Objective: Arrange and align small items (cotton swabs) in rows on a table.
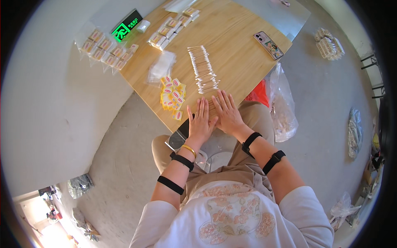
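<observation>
White-tipped swabs (202, 68) run in a row toward the desk's (231, 37) near edge, where left hand (200, 120) and right hand (228, 116) lie flat, fingers (202, 108) straight, gripping nothing. Probably super light, rolly, snappable; I'd pinch mid-stick.

1. Tee (231, 239): white, with short, loose sleeves (308, 215).
2. Print (235, 206): peach and orange flowers across the front, in a large central patch with a rounded cluster at each lower side and a paler band above.
3. Trousers (223, 175): beige-brown, plain, creased at the lap.
4. Left hand (200, 122): bare fingers.
5. Bangle (190, 149): gold-coloured, smooth, narrow, on the left wrist.
6. Left straps (170, 184): two black bands around the forearm, the one nearer the wrist bearing a small dark block.
7. Right hand (229, 118): bare fingers.
8. Right straps (273, 161): two black forearm bands, the upper with a dark rectangular fastening.
</observation>
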The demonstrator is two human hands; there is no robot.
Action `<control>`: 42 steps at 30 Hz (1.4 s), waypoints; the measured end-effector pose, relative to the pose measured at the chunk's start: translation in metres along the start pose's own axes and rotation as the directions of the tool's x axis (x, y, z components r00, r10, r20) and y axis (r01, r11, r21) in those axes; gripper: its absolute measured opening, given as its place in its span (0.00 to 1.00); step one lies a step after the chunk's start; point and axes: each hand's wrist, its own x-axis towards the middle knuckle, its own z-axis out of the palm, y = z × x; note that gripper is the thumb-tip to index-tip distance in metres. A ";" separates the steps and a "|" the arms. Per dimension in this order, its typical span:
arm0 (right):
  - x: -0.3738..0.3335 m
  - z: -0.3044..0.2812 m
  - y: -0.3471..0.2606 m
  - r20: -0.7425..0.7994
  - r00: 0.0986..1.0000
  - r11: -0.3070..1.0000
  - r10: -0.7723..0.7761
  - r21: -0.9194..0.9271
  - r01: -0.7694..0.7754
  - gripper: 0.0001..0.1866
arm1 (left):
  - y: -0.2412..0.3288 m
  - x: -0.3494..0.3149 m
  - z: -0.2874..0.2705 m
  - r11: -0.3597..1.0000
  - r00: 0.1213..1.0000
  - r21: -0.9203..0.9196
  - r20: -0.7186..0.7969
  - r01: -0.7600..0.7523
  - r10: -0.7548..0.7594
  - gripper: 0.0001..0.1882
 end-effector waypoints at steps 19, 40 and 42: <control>-0.020 -0.005 0.026 -0.129 0.978 0.974 0.163 0.178 -0.139 0.40 | -0.001 -0.027 -0.002 0.992 0.989 -0.025 -0.078 0.122 -0.124 0.41; 0.002 0.008 0.003 -0.067 0.998 0.999 0.019 0.046 -0.015 0.44 | -0.063 -0.043 -0.041 0.868 0.813 -0.147 -0.307 0.474 -0.495 0.21; 0.003 0.009 0.002 -0.074 0.997 0.999 0.011 0.047 -0.008 0.44 | -0.078 -0.048 -0.037 0.849 0.789 -0.122 -0.319 0.515 -0.525 0.20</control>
